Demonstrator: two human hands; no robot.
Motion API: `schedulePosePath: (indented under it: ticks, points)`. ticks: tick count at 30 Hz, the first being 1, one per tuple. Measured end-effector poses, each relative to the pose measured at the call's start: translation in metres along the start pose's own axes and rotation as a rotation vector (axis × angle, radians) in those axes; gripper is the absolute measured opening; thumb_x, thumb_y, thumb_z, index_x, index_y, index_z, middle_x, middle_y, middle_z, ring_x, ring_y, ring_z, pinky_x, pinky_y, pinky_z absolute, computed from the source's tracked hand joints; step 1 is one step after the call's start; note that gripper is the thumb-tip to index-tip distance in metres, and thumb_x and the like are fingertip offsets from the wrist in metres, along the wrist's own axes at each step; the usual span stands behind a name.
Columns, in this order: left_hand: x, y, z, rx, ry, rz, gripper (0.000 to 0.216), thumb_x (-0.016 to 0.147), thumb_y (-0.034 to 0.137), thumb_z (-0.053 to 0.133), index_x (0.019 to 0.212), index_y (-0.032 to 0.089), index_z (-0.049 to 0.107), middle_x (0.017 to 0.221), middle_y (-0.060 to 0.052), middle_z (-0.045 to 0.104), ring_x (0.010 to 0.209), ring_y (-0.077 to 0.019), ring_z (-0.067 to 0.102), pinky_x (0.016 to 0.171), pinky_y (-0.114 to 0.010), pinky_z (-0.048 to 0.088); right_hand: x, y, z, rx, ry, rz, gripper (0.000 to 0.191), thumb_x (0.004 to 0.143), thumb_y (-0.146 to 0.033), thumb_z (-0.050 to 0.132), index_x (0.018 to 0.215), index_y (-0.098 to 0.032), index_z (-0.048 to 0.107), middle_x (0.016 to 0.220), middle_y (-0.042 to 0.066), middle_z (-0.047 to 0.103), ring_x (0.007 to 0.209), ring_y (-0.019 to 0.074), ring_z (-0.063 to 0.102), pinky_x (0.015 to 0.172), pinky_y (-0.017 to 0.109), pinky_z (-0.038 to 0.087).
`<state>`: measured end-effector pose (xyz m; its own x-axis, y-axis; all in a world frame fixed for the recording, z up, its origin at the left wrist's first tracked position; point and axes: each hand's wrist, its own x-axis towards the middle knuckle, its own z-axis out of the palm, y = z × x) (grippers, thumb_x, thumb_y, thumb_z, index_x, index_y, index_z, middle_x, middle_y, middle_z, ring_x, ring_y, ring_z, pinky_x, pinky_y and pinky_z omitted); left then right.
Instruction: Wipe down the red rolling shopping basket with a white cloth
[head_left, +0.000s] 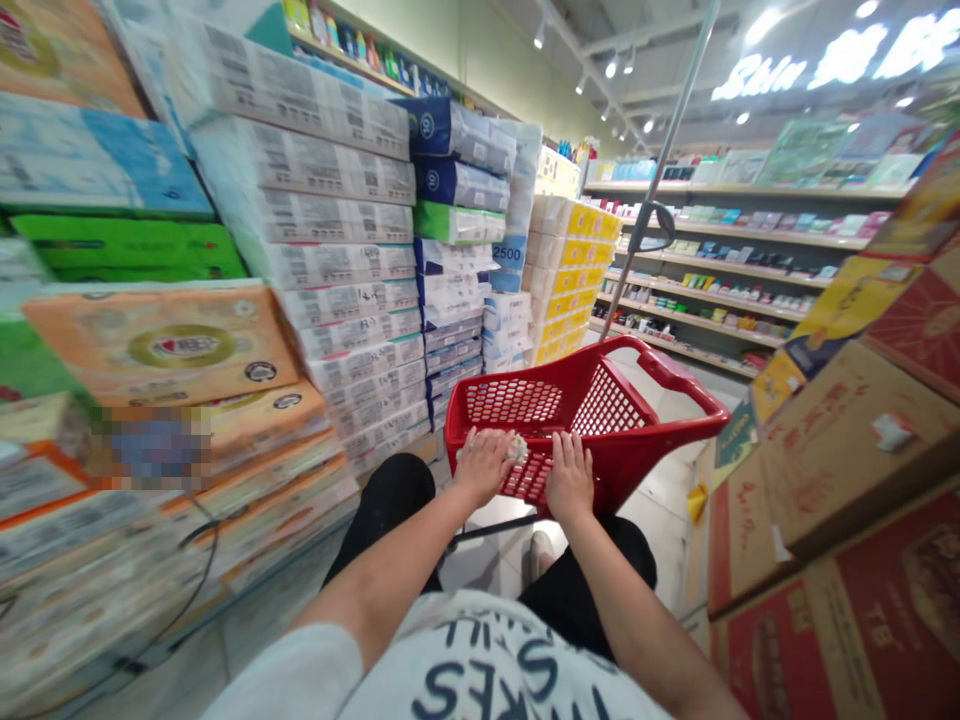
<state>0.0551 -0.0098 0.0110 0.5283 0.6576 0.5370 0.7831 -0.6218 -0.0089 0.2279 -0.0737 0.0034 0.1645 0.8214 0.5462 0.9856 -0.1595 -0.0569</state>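
A red plastic shopping cart (660, 430) stands directly in front of me, its basket walls full of round holes. My left hand (481, 468) rests at the basket's near rim, fingers bent over a crumpled white cloth or tissue (517, 448). Only the edges of that white thing show beside the fingers; the rest is hidden beneath the hand. My right hand (570, 473) lies flat on the same near side of the basket, fingers stretched and holding nothing. The cart's handle (686, 385) points to the right, and a metal pole (660, 170) rises behind the basket.
Tall stacks of packaged tissue (337, 215) line the left, with orange packs (161, 345) close by. Cardboard boxes (862, 450) are piled on the right. Behind the cart, shelves (720, 260) hold many small products. A dark cable (214, 545) hangs along the left packs.
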Motion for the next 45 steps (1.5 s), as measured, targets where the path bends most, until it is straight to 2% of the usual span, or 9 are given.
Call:
schedulePosePath:
  ticks: [3,7,11,18,22,30,33,37,45]
  points:
    - [0.0,0.006,-0.002,0.006,0.023,-0.03,0.052,0.095,0.049,0.038,0.139,0.021,0.043,0.134,-0.009,0.052,0.127,-0.0276,0.039,0.114,-0.053,0.017,-0.002,-0.003,0.003,0.008,0.04,0.027,0.057,0.085,-0.014,0.039,0.142,-0.009,0.04,0.148,0.013,0.037,0.142,0.0269,0.018,0.114,0.043,0.016]
    - [0.005,0.007,-0.008,-0.059,-0.021,0.055,0.042,0.097,0.041,0.035,0.135,0.026,0.047,0.127,-0.005,0.057,0.119,-0.0225,0.046,0.113,-0.049,0.021,-0.004,0.0,0.004,0.025,0.061,0.016,0.056,0.085,-0.013,0.038,0.141,-0.009,0.04,0.147,0.013,0.038,0.142,0.0265,0.018,0.113,0.045,0.017]
    - [0.006,0.009,-0.011,-0.061,-0.004,-0.036,0.039,0.097,0.039,0.036,0.13,0.025,0.052,0.123,-0.006,0.059,0.115,-0.0239,0.048,0.112,-0.051,0.023,-0.006,0.003,0.004,0.043,0.071,-0.016,0.057,0.085,-0.013,0.038,0.142,-0.01,0.039,0.147,0.014,0.039,0.142,0.0266,0.019,0.111,0.046,0.02]
    - [0.004,0.013,-0.009,-0.047,-0.033,0.017,0.041,0.097,0.041,0.036,0.134,0.028,0.047,0.127,-0.004,0.057,0.117,-0.0235,0.046,0.112,-0.051,0.022,-0.004,0.001,0.004,0.068,0.084,-0.018,0.058,0.081,-0.01,0.04,0.139,-0.007,0.041,0.146,0.016,0.039,0.142,0.0286,0.017,0.106,0.044,0.03]
    - [0.004,0.015,-0.007,-0.008,-0.007,-0.014,0.048,0.095,0.047,0.039,0.134,0.021,0.048,0.13,-0.008,0.055,0.122,-0.0277,0.043,0.113,-0.052,0.02,-0.004,0.0,0.002,0.072,0.093,-0.022,0.056,0.083,-0.01,0.039,0.138,-0.005,0.041,0.145,0.017,0.04,0.141,0.0289,0.017,0.105,0.045,0.031]
    - [0.009,0.026,0.0,-0.003,-0.025,0.0,0.052,0.097,0.044,0.034,0.142,0.018,0.039,0.139,-0.008,0.049,0.135,-0.0274,0.034,0.116,-0.048,0.018,-0.005,0.002,0.006,0.087,0.12,-0.038,0.056,0.085,-0.011,0.039,0.14,-0.007,0.04,0.145,0.016,0.04,0.142,0.0284,0.018,0.108,0.046,0.027]
    - [0.012,0.034,0.0,-0.021,-0.047,0.098,0.057,0.096,0.049,0.035,0.144,0.017,0.035,0.144,-0.007,0.044,0.138,-0.0263,0.029,0.116,-0.046,0.017,-0.006,0.003,0.008,0.081,0.13,-0.023,0.053,0.087,-0.013,0.038,0.139,-0.007,0.041,0.145,0.017,0.041,0.142,0.0279,0.017,0.11,0.045,0.025]
    - [0.014,0.03,-0.004,-0.033,-0.051,0.075,0.052,0.096,0.045,0.035,0.145,0.024,0.034,0.142,-0.005,0.047,0.135,-0.0251,0.034,0.115,-0.048,0.018,-0.007,0.005,0.007,0.059,0.114,-0.038,0.053,0.087,-0.012,0.037,0.141,-0.009,0.04,0.146,0.015,0.04,0.142,0.0268,0.018,0.111,0.044,0.022]
    - [0.012,0.035,-0.007,-0.018,-0.057,0.055,0.053,0.095,0.047,0.038,0.141,0.021,0.041,0.135,-0.008,0.051,0.125,-0.0281,0.041,0.112,-0.051,0.02,-0.006,0.005,0.005,0.086,0.117,-0.02,0.052,0.089,-0.018,0.04,0.14,-0.008,0.041,0.146,0.014,0.04,0.141,0.0269,0.02,0.112,0.045,0.021]
